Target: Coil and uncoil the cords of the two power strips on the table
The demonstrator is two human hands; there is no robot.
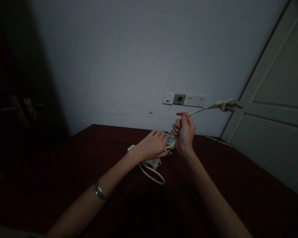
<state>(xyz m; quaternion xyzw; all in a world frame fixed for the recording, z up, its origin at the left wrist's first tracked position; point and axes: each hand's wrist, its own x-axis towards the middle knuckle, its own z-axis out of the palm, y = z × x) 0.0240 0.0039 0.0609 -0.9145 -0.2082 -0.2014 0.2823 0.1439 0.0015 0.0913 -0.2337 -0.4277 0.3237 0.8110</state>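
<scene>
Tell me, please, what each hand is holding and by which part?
The right hand grips the white cord just behind its plug; the left hand rests on the power strip, pinning it.

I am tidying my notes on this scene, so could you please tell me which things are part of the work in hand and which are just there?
In hand:
power strip under left hand
cord held by right hand
plug

Just there:
wall sockets
table
door

Matt dark wooden table [238,185], smooth white plastic power strip [152,162] and cord [151,173], shiny metal watch [99,191].
</scene>
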